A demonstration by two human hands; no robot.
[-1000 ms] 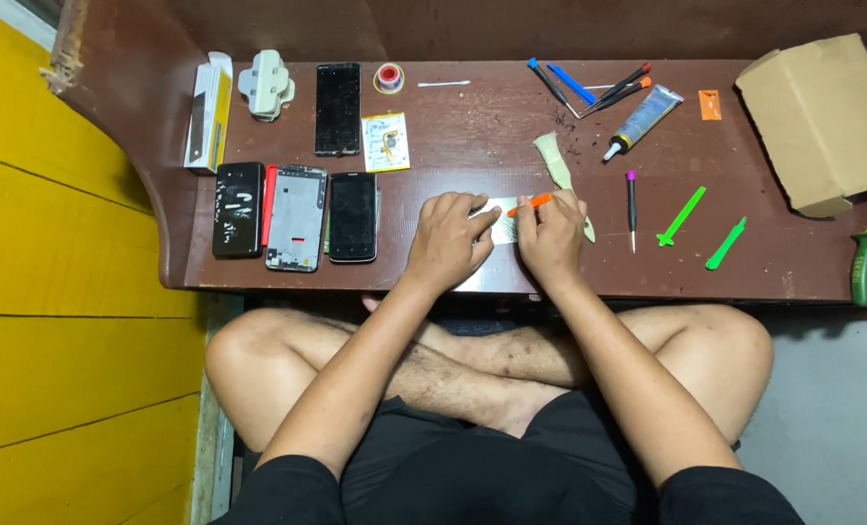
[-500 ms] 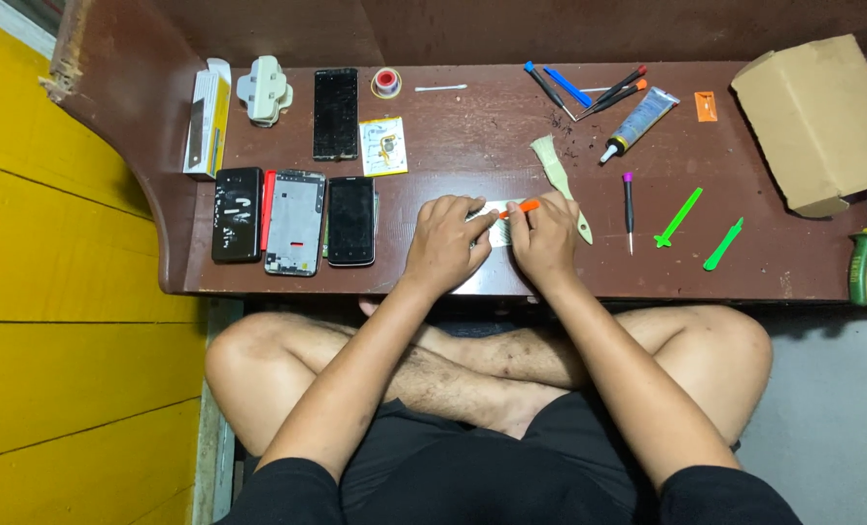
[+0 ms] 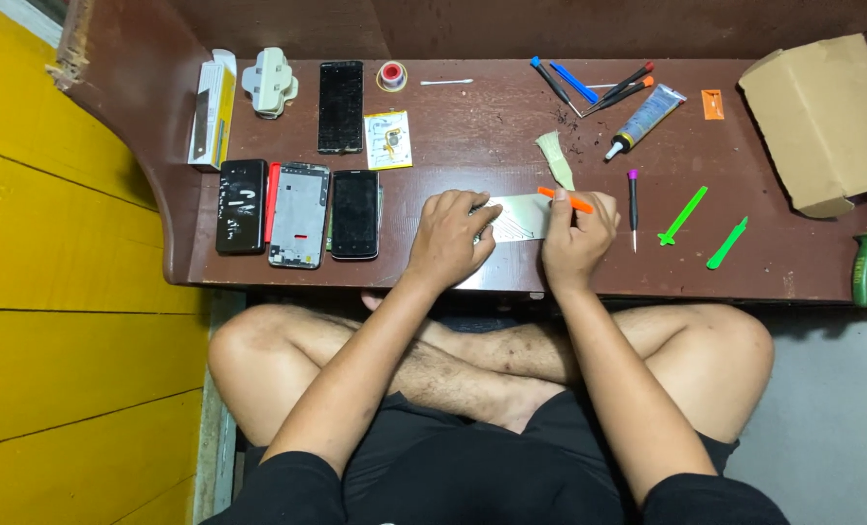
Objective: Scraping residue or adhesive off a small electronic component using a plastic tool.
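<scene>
While your left hand (image 3: 450, 236) presses flat on the silvery panel (image 3: 517, 218) at centre frame, your right hand (image 3: 577, 233) pinches the orange pry tool (image 3: 566, 200), lying crosswise over the panel's right end.

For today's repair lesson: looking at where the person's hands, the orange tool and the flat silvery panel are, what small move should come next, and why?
Probably slide the orange pry tool a little further along the silvery panel. The right hand holds the tool at the panel's upper right edge, while the left hand presses the panel's left side onto the brown table, steadying it.
</scene>
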